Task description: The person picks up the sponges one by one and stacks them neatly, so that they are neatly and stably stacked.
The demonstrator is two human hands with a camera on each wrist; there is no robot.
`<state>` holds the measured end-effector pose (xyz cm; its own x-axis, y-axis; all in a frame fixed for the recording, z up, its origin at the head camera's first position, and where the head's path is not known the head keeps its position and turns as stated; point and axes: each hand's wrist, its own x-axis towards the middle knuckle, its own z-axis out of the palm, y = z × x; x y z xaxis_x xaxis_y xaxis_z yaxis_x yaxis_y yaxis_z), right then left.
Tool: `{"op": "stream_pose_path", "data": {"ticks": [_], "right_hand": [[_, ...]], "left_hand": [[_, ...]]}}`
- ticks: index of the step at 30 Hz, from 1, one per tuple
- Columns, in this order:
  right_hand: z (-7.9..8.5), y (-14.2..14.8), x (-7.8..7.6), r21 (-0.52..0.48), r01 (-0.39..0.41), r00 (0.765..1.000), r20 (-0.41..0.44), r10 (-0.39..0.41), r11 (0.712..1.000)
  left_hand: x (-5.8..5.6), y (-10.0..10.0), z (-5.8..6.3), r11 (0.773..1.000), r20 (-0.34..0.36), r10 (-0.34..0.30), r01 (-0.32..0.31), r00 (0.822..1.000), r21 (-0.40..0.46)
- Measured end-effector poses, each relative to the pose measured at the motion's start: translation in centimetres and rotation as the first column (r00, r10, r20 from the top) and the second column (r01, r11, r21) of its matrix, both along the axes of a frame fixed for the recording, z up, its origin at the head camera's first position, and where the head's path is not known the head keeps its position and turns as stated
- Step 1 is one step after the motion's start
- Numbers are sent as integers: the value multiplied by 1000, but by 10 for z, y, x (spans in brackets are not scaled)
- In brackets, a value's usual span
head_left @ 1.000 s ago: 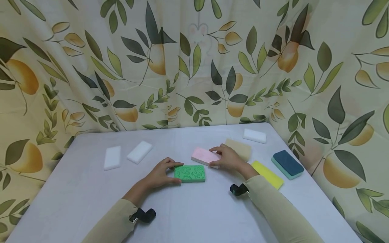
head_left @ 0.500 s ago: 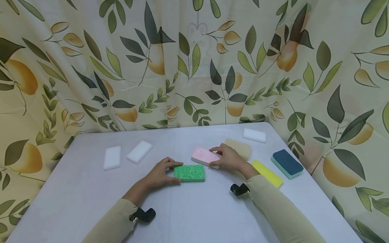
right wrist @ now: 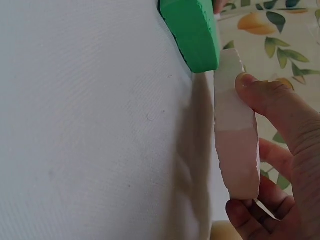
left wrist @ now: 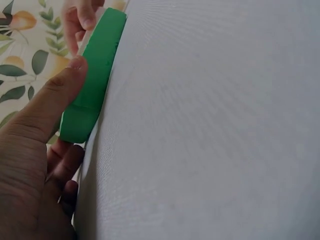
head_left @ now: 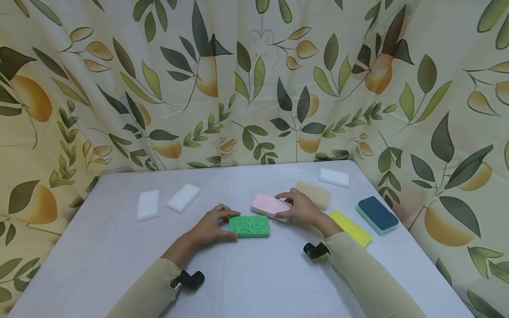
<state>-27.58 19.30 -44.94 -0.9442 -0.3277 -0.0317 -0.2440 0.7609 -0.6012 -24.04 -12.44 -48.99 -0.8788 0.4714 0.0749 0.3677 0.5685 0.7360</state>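
A green sponge (head_left: 249, 226) with dark line drawings on its top lies flat near the middle of the table. At its left end my left hand (head_left: 212, 226) grips it, thumb on the near edge and fingers on the far one; the left wrist view shows the thumb against the green sponge (left wrist: 95, 75). Just behind and to the right is a pink sponge (head_left: 268, 205), pale along its side. My right hand (head_left: 300, 207) pinches its right end, and in the right wrist view the thumb presses the side of the pink sponge (right wrist: 237, 145).
Two white sponges (head_left: 148, 206) (head_left: 184, 198) lie at the left. Behind and beyond my right hand are a beige sponge (head_left: 314, 194), a white sponge (head_left: 334, 177), a yellow one (head_left: 350, 227) and a dark blue and green one (head_left: 377, 214). A patterned curtain (head_left: 254, 88) hangs behind the table.
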Motion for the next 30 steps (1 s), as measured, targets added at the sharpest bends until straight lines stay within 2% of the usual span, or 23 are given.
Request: {"op": "stream_pose_path", "data": {"ticks": [9, 16, 23, 30], "right_hand": [[10, 1, 10, -23, -13, 999, -38, 12, 1000], [18, -3, 18, -42, -45, 998, -34, 44, 998], [25, -9, 24, -60, -98, 994, -46, 95, 993], [27, -14, 28, -59, -118, 992, -44, 115, 991]], "left_hand": [[0, 0, 0, 1000, -10, 0, -1, 1000, -9], [1, 0, 3, 1000, -8, 7, -7, 1000, -17], [1, 0, 2, 1000, 5, 25, -25, 1000, -5], [1, 0, 1, 999, 30, 31, -31, 999, 12]]}}
